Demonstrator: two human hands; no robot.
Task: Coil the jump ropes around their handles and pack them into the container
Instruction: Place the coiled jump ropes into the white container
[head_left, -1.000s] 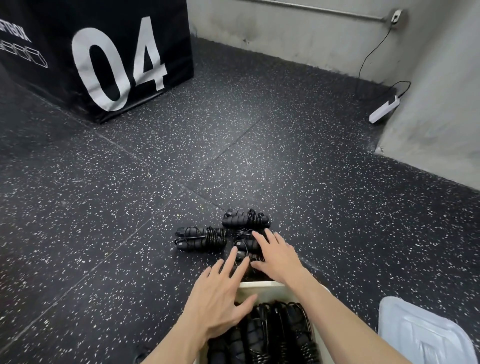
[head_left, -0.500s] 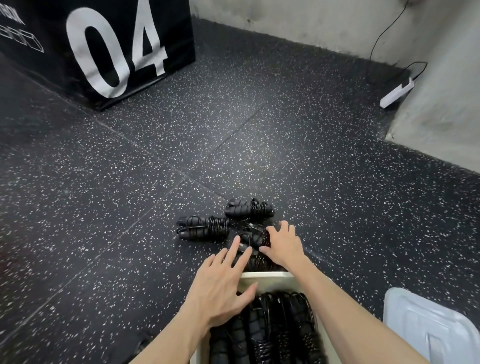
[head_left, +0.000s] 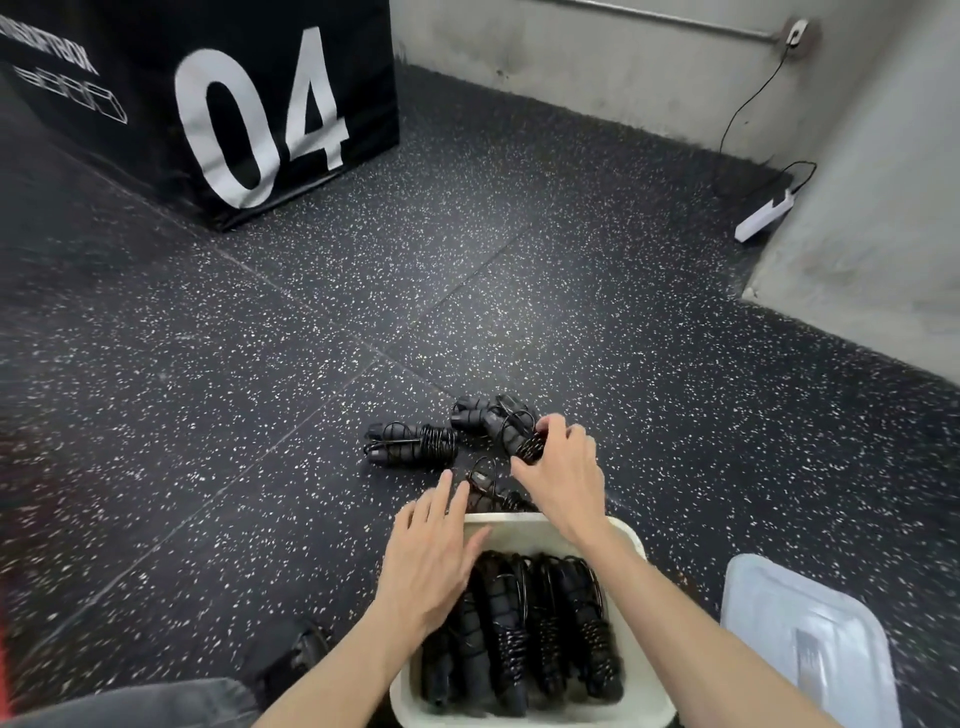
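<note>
**Packing step: R hand on a coiled rope, tub part full**

Step in hand, as I judged it: pickup of the next coiled rope for the tub. Coiling looked done for every rope in view; none lay loose.

- Right hand was out past the far rim of the container, fingers curled round one coiled rope bundle. Grip closed on its wrapped end; bundle tilted, handle end pointing away up-left. Couldn't tell if it was clear of the floor yet.
- Left hand was flat and spread, holding nothing, palm over the tub's near-left rim and the packed ropes, fingertips reaching past the far rim.
- Packed ropes: several black bundles lying side by side, lengthwise in the white tub. Exact count unclear, dark on dark.
- On the floor, not packed: one bundle to the left, apart from the rest; one just behind the gripped one, touching or overlapping it; one right against the tub's far rim, between the hands.
- Lid, translucent, lay on the floor to the right of the tub, off.

Next move, my call: lift the gripped bundle w/o snagging the neighbour's loops, bring it back over the rim, lay it parallel to the others. Left hand probably needs to clear off or press the row down to make room. Three more pickups after that, then the lid.

Writing: big white "04" on the black box at far left. Smaller white text at its top-left corner, cut off and blurred, not readable; a row of small outline box icons under it. No brand legible on ropes, tub or lid.
</note>
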